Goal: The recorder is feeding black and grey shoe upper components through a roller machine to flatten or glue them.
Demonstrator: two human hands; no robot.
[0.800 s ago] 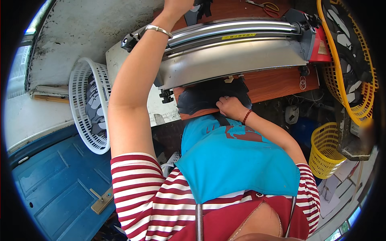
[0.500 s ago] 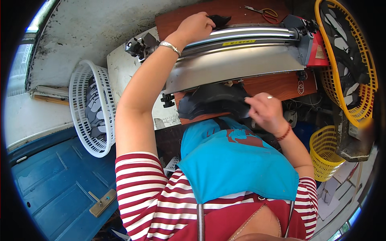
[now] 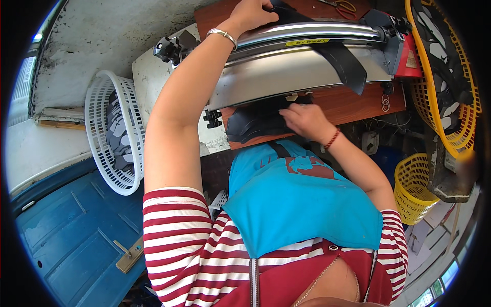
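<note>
Now L hand (image 3: 250, 16) at flat black piece (image 3: 292, 13), far side of silver metal-roller m/c (image 3: 286, 74), grip unclear; R hand (image 3: 309, 122) near, bent over black curved sheets (image 3: 250, 124), can't tell if gripping.

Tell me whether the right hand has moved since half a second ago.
Yes: judged against the machine's red end housing, the right hand has moved left and slightly upward in the picture, farther over the black pieces.
</note>
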